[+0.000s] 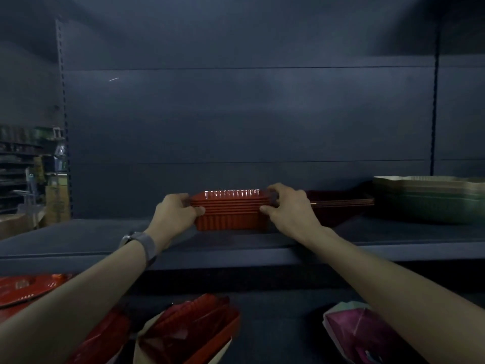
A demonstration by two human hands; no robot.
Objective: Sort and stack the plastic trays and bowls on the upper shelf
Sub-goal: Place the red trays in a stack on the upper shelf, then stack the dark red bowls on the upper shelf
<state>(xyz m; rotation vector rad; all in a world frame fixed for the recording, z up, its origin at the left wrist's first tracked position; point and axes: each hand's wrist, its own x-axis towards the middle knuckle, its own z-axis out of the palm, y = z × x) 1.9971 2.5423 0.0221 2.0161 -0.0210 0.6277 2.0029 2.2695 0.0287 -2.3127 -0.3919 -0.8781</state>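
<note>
Gripped between two hands near the middle of the upper shelf (78, 232), set back from its front edge: a nested stack of red trays (231, 214), long axis lying left to right along the shelf. Left hand (175, 214) on the left short end, right hand (286, 206) on the right short end, fingers (278, 190) curled over the rim and thumbs pressed against the ribbed side. Both hands equally near, neither favoured for the coming move. Just beside the right hand, a low stack of dark red trays (341, 203); beyond it, toward the shelf's right end, a taller stack of green bowls (430, 200). Probably called for next: a settling in place or a short slide along that long axis. Below, on the lower shelf (275, 324), wrapped red trays (189, 329) and a pink packet (362, 332).
</note>
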